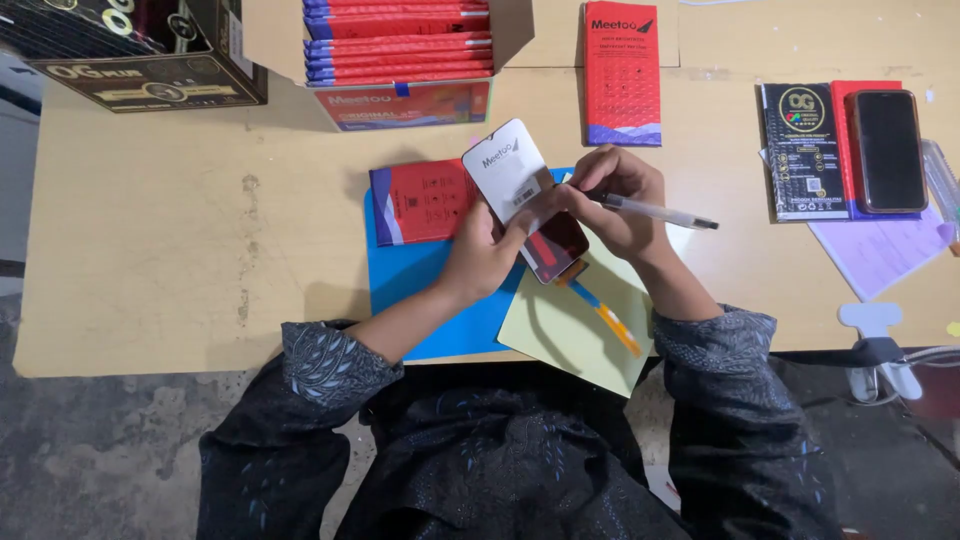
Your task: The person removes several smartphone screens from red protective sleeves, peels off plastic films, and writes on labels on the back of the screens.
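My left hand (483, 250) grips a phone screen panel (553, 248) with a white protective film (507, 170) peeled up at its far end and an orange ribbon cable trailing below. My right hand (612, 200) touches the panel's top edge and pinches a clear pen (660, 212) that points right. Both hands hover over a blue mat (410, 275) and a pale yellow sheet (570, 335).
A flat red box (420, 203) lies on the mat's far left. An open carton of red boxes (400, 50) and a single red box (622, 72) sit at the back. A black carton (150, 60) is far left. A phone (886, 150) rests on packages at right.
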